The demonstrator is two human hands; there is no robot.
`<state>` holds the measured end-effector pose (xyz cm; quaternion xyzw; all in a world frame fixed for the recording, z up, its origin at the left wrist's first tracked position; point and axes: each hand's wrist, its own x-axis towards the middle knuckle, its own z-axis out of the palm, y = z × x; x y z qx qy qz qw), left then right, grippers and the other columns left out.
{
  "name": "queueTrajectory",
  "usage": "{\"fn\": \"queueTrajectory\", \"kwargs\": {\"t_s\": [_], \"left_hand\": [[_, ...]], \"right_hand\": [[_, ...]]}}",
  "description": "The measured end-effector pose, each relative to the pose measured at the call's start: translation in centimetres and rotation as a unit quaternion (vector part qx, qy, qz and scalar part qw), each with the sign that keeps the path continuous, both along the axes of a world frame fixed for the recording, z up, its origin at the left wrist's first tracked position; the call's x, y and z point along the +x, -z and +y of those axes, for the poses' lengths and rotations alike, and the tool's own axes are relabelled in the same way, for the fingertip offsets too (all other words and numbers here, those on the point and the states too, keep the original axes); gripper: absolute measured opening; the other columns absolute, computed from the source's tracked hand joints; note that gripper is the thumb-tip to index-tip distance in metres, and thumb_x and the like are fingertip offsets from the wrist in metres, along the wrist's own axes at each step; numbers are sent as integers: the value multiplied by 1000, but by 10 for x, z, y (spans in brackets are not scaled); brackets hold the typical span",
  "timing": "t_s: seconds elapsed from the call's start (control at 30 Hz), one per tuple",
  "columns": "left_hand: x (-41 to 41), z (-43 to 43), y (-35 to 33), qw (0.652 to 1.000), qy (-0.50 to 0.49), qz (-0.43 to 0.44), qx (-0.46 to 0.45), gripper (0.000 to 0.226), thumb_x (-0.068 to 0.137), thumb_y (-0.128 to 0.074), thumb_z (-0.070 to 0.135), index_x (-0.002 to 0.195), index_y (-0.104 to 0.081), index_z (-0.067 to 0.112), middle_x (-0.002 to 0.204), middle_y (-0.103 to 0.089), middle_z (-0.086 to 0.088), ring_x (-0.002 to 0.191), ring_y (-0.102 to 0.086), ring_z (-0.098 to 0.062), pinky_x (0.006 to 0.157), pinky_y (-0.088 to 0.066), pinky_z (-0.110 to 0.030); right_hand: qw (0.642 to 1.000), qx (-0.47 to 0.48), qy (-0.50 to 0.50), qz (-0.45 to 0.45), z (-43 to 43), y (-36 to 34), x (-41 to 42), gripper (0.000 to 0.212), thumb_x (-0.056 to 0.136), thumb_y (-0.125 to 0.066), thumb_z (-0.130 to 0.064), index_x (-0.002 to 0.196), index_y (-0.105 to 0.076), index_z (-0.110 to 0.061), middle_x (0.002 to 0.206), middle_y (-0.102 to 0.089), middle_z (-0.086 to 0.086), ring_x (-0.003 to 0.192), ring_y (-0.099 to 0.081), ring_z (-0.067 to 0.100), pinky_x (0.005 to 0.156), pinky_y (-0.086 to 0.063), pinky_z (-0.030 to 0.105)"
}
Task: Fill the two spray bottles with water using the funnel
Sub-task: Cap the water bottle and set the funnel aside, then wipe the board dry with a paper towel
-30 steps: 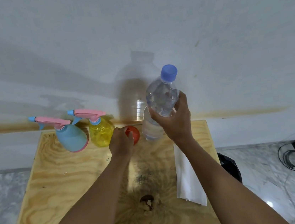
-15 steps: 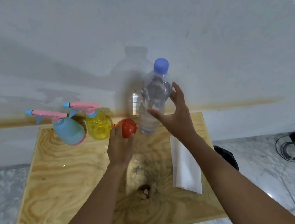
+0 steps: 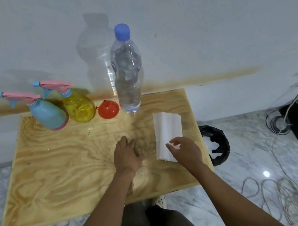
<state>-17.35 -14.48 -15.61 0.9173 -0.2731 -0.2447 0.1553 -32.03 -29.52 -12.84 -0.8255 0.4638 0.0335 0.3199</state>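
Both hands (image 3: 126, 157) (image 3: 185, 150) slack; funnel (image 3: 108, 109) well beyond fingertips (image 3: 123, 140).

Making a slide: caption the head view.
Left hand and right hand empty; blue spray bottle, yellow spray bottle, red funnel, capped water bottle sit untouched.

The blue spray bottle (image 3: 48, 114) overlaps one side of the yellow spray bottle (image 3: 81, 108). The desk (image 3: 57, 171) hides part of the bin (image 3: 221, 141).
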Motion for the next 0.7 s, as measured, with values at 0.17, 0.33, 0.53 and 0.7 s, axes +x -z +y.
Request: {"fn": "queueTrajectory", "kwargs": {"t_s": [0.17,0.33,0.53,0.7], "left_hand": [[0,-1,5,1000,-13,-4,-4,74,82,-73,48,146,-47,21,159,-24,-5,145,-22,-23,115,-32,-34],[1,-1,7,1000,-25,16,0,77,82,-73,49,148,-44,23,162,-19,-4,147,-17,-23,117,-31,-41],[1,-1,8,999,-32,30,-12,77,82,-75,47,148,-45,22,161,-20,-5,146,-18,-24,116,-33,-41],[0,-2,3,999,-26,28,-6,76,82,-75,47,147,-46,21,158,-22,-4,144,-21,-24,113,-35,-39]], "right_hand": [[999,-34,8,20,15,17,0,51,84,-64,-62,123,-63,-29,110,-68,-8,107,-60,14,87,-51,35],[999,-41,6,13,13,23,2,29,96,-57,-45,113,-71,-27,112,-70,-6,103,-64,16,89,-49,35],[996,-40,56,-50,13,18,0,25,100,-51,-39,103,-71,-23,104,-73,-10,90,-67,13,85,-52,37],[992,29,97,-75,7,14,2,20,97,-57,-38,101,-68,-22,90,-66,-13,85,-65,11,77,-53,32]]}}
